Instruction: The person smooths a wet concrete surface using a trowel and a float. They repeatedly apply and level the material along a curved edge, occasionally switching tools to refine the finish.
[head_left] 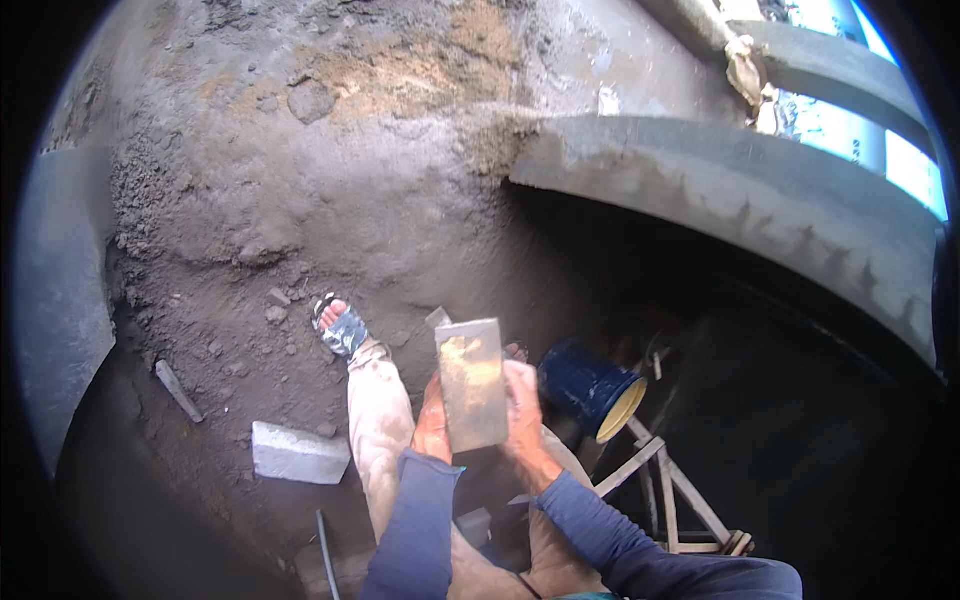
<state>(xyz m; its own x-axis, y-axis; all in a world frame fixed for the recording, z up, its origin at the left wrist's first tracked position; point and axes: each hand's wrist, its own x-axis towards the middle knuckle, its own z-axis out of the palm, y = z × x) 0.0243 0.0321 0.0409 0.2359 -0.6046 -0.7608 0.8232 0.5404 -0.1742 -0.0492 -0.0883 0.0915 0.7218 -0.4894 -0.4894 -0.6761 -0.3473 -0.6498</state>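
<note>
Gripping the grey block (472, 390) from opposite sides, left hand (431, 425) and right hand (521, 412) hold it. Even pressure should prevent slipping.

1. Two hands are showing: one left hand (431, 425), one right hand (521, 410).
2. Two sleeves (415, 520) are covering the forearms.
3. Two large blocks are showing: one held block (472, 385), one ground block (299, 453).
4. Two trouser legs (380, 420) are showing.
5. Two feet (341, 328) are showing, one mostly hidden.
6. One bucket (580, 388) is lying tipped.
7. One wood frame (632, 467) is showing.
8. One rod (327, 553) is showing.
</note>
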